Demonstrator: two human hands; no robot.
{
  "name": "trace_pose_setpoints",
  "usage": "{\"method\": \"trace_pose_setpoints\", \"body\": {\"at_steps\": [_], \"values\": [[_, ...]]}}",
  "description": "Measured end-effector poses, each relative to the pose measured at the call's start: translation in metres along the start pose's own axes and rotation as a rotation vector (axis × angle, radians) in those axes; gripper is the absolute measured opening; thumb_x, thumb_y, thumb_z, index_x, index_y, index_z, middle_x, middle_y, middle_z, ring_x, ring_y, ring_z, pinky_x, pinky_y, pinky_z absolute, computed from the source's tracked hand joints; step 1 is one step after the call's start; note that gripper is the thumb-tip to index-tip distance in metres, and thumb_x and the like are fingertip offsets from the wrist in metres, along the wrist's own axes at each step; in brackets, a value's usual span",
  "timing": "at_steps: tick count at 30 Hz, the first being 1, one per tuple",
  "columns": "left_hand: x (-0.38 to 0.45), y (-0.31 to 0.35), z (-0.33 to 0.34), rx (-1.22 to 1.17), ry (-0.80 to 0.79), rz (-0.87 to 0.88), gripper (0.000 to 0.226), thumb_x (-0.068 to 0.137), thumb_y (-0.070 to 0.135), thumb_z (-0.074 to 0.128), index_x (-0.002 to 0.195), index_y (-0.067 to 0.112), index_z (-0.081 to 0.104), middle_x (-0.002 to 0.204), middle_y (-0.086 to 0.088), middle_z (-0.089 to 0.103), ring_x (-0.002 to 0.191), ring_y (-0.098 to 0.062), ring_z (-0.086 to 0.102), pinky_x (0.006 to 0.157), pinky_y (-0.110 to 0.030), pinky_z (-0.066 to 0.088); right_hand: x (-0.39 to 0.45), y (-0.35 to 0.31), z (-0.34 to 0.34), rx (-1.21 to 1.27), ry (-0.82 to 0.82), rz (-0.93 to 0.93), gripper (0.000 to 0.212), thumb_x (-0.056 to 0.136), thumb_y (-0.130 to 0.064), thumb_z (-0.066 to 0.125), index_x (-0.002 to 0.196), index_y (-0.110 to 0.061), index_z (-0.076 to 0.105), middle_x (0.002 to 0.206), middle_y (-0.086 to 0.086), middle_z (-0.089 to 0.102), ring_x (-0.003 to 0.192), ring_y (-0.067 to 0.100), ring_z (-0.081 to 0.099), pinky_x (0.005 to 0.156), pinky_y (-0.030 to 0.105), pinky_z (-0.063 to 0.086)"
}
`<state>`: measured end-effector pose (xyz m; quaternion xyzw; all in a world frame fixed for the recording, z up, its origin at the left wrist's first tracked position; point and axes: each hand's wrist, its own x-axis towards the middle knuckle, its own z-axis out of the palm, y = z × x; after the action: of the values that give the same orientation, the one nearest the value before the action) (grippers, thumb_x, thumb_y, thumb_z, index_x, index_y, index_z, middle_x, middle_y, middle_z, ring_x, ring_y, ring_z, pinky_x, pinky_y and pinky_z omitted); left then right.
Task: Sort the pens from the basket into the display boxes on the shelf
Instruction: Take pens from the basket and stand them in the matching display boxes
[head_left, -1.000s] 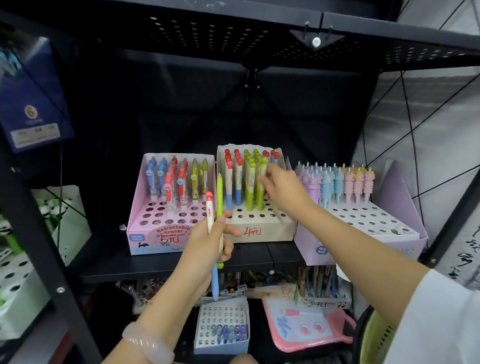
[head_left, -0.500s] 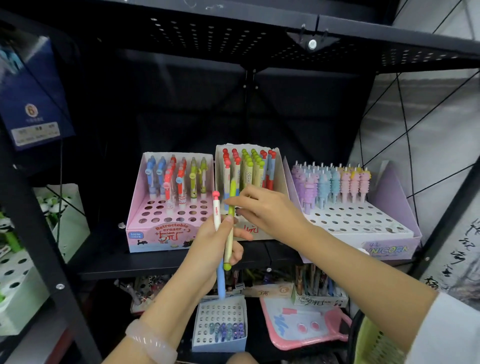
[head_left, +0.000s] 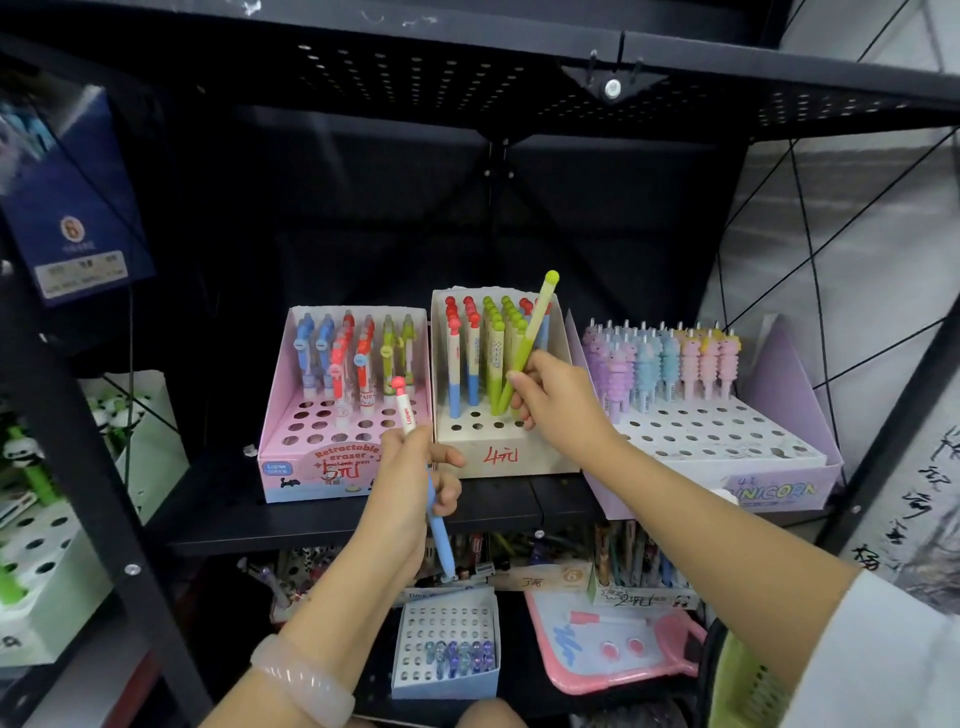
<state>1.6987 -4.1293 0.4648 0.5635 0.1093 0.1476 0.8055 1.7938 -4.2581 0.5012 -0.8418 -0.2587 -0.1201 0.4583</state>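
The green pen (head_left: 529, 343) is a light, stiff and thin thing, so it needs almost no force, but its smooth plastic body can slip between fingers, and I think the best place to take it is the lower half of the barrel, near the tip, because then the tip can be guided into a hole. This is how the right hand (head_left: 558, 395) has it: its grip is pinching the lower barrel just in front of the white box (head_left: 524, 452), the middle display box on the shelf (head_left: 363, 514), marked with a red price. The pen is tilted, its round green cap (head_left: 551, 277) pointing up and to the right above the back wall of the white box, and its tip seems close to the free holes in the front rows; whether it already touches a hole I cannot tell. It is yellow-green with a paler middle part, like the green pens already standing in the white box beside red-capped ones. The left hand (head_left: 415, 478) is lower and left of the white box, its grip closed around one other pen (head_left: 423, 478), which has a red cap, a white upper body and a blue lower part. The pink box (head_left: 317, 467) stands just left of the white box, the purple box (head_left: 779, 488) just right of it
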Motion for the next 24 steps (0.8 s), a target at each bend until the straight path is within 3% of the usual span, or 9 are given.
{"method": "trace_pose_setpoints", "body": {"at_steps": [4, 7, 12, 16, 20, 22, 24], "values": [[0.003, 0.001, -0.005, -0.069, -0.008, -0.037, 0.01, 0.098, 0.016, 0.03, 0.1, 0.008, 0.035, 0.071, -0.011, 0.053, 0.031, -0.01, 0.035, 0.033, -0.016, 0.024, 0.002, 0.007, 0.011, -0.217, -0.134, 0.055, 0.02, 0.094, -0.018, 0.052, 0.075, -0.013, 0.05, 0.072, 0.005, 0.061, 0.065, 0.018, 0.056, 0.062, 0.029, 0.05], [0.003, 0.001, -0.007, -0.01, 0.011, 0.003, 0.015, 0.1, 0.012, 0.029, 0.086, 0.013, 0.034, 0.074, -0.012, 0.054, 0.032, -0.009, 0.037, 0.033, -0.017, 0.027, 0.002, 0.008, 0.014, -0.409, -0.158, 0.025, 0.02, 0.09, -0.023, 0.059, 0.075, -0.012, 0.053, 0.07, 0.001, 0.055, 0.071, 0.018, 0.051, 0.059, 0.024, 0.036], [-0.001, 0.001, -0.009, 0.098, -0.032, 0.07, 0.017, 0.101, 0.017, 0.034, 0.087, 0.012, 0.044, 0.075, -0.007, 0.058, 0.035, -0.008, 0.039, 0.034, -0.018, 0.032, 0.002, 0.005, 0.01, -0.479, -0.162, 0.088, 0.024, 0.086, -0.03, 0.064, 0.092, -0.006, 0.064, 0.091, 0.007, 0.06, 0.086, 0.02, 0.055, 0.068, 0.024, 0.038], [-0.002, 0.002, -0.008, 0.123, -0.085, 0.102, 0.021, 0.099, 0.021, 0.04, 0.088, 0.01, 0.054, 0.066, 0.0, 0.064, 0.038, -0.01, 0.044, 0.037, -0.02, 0.037, -0.011, -0.003, 0.007, -0.33, 0.058, 0.017, 0.022, 0.088, -0.036, 0.06, 0.086, -0.014, 0.06, 0.075, -0.005, 0.055, 0.068, 0.01, 0.05, 0.057, 0.023, 0.035], [-0.002, -0.001, -0.004, 0.201, -0.146, 0.105, 0.023, 0.099, 0.021, 0.041, 0.088, 0.011, 0.058, 0.058, 0.006, 0.061, 0.038, -0.007, 0.041, 0.037, -0.018, 0.032, -0.021, -0.027, 0.009, 0.146, -0.212, -0.018, 0.016, 0.091, -0.031, 0.057, 0.083, -0.022, 0.068, 0.071, -0.012, 0.062, 0.065, -0.002, 0.053, 0.061, 0.012, 0.044], [-0.003, -0.001, -0.002, 0.217, -0.173, 0.096, 0.025, 0.099, 0.022, 0.041, 0.085, 0.01, 0.057, 0.059, 0.006, 0.061, 0.038, -0.007, 0.04, 0.037, -0.018, 0.03, -0.023, -0.035, 0.012, 0.255, -0.3, -0.017, 0.014, 0.09, -0.025, 0.059, 0.079, -0.027, 0.068, 0.068, -0.017, 0.062, 0.06, -0.007, 0.052, 0.054, 0.006, 0.04], [-0.004, 0.003, 0.0, 0.23, -0.186, 0.095, 0.023, 0.099, 0.023, 0.041, 0.088, 0.012, 0.058, 0.064, 0.004, 0.063, 0.041, -0.009, 0.045, 0.04, -0.019, 0.036, -0.02, -0.039, 0.014, 0.26, -0.29, -0.028, 0.012, 0.09, -0.02, 0.059, 0.081, -0.025, 0.066, 0.069, -0.014, 0.061, 0.058, -0.006, 0.052, 0.053, 0.008, 0.04]]}}
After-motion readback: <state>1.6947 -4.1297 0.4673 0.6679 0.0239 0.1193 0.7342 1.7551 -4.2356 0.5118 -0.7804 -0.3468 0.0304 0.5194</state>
